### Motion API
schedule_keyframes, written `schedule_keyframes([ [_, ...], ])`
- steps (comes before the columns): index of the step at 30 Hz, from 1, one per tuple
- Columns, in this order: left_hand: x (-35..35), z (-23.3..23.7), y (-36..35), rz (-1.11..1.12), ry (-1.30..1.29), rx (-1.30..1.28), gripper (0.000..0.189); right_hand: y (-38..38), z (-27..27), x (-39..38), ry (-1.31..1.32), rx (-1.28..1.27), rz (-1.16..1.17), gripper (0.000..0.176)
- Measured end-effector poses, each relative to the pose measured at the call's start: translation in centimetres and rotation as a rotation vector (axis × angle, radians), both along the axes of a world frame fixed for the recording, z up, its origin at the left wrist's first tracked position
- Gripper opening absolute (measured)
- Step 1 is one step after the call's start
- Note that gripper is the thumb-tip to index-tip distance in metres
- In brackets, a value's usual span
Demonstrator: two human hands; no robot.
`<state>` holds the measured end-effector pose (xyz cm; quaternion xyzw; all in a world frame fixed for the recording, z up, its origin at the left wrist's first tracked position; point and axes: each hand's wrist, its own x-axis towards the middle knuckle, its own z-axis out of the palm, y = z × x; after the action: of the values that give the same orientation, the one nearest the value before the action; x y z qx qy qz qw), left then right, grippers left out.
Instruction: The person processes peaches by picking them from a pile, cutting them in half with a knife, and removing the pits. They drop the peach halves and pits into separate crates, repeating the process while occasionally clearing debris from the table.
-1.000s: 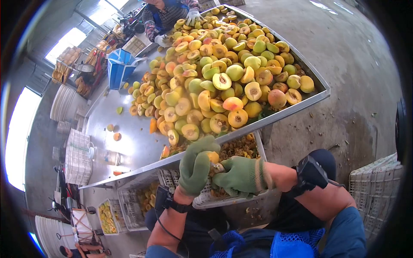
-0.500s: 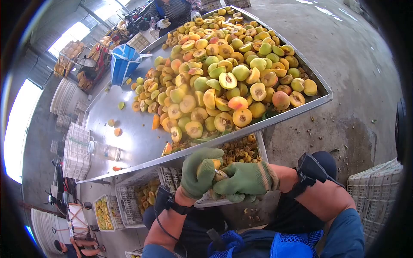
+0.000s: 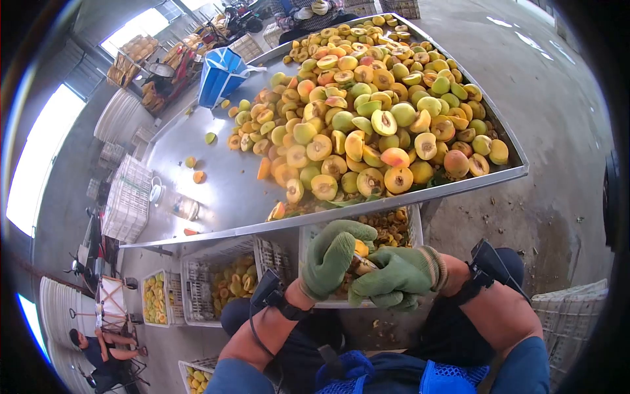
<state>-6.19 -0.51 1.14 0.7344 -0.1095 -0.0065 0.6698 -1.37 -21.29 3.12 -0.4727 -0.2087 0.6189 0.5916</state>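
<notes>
— What's in hand?

— Lower centre: the left hand (image 3: pixel 331 257) is clenched round a peach (image 3: pixel 360 249), above the crate (image 3: pixel 416 231) of pits under the tray (image 3: pixel 394 200) rim. The right hand (image 3: pixel 394 276) is closed tight against the fruit; what it grips is hidden.

— The step?

— Pitting, I judge. Next calls for prising the stone free over the crate.

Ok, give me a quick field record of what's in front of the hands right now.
left hand: gloved, fingers wrapped round a peach
right hand: gloved, fist closed against the peach
crate: below the hands, holding pits
table: metal, piled with cut peaches
blue bag: on the table's far side
</notes>
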Motion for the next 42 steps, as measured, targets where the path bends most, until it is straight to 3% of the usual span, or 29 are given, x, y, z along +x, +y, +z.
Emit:
schedule_keyframes([
  [3,-0.1,-0.2,0.3,-0.017,0.046,0.026,0.037,0.4,0.5,-0.8,-0.286,-0.044,-0.067,0.029],
  [6,-1.4,-0.4,0.1,-0.016,0.000,-0.065,0.039,-0.1,0.8,-0.9,0.090,-0.023,0.045,0.027],
  [9,-2.4,-0.2,0.0,0.043,-0.126,0.036,0.041,0.1,1.7,-1.8,-0.023,-0.070,0.047,0.027],
  [12,-2.3,0.1,-0.2,0.027,0.061,-0.031,0.042,1.0,1.7,-3.3,-0.293,-0.224,-0.065,0.027],
  [16,-3.5,1.0,-0.4,-0.008,0.064,-0.047,0.043,0.5,2.7,-4.3,-0.143,-0.164,-0.029,0.029],
  [19,-2.9,0.5,0.1,-0.039,0.085,0.031,0.056,1.0,2.2,-5.1,-0.274,-0.188,-0.077,0.029],
  [22,-2.9,0.6,0.5,-0.089,0.003,0.184,0.056,1.0,2.5,-5.3,-0.292,-0.181,-0.075,0.029],
  [28,-3.9,2.9,-0.7,0.051,-0.093,-0.063,0.055,0.9,0.9,-4.2,0.154,0.049,-0.112,0.029],
  [29,-3.8,1.8,-0.2,0.036,-0.134,-0.094,0.039,1.0,1.3,-4.2,0.049,0.008,-0.100,0.029],
  [34,-3.0,1.7,0.7,-0.088,0.033,-0.074,0.046,1.4,1.7,-4.6,-0.284,-0.071,-0.156,0.023],
  [37,-3.1,1.6,0.3,-0.091,0.061,-0.152,0.052,1.2,2.3,-4.5,-0.136,0.086,-0.128,0.022],
  [39,-3.6,0.9,-1.2,-0.076,0.021,-0.323,0.056,1.0,0.7,-4.4,0.168,0.161,-0.137,0.026],
  [40,-3.3,-0.4,-1.1,-0.025,0.057,-0.377,0.059,0.9,-0.5,-4.4,0.319,0.197,-0.139,0.028],
  [41,-2.6,-2.5,-0.5,0.025,0.090,-0.431,0.061,0.7,-1.5,-4.2,0.570,0.397,-0.064,0.032],
  [42,-2.6,-1.5,-1.4,0.175,0.113,-0.482,0.065,0.3,-1.5,-3.9,0.556,0.421,-0.090,0.033],
])
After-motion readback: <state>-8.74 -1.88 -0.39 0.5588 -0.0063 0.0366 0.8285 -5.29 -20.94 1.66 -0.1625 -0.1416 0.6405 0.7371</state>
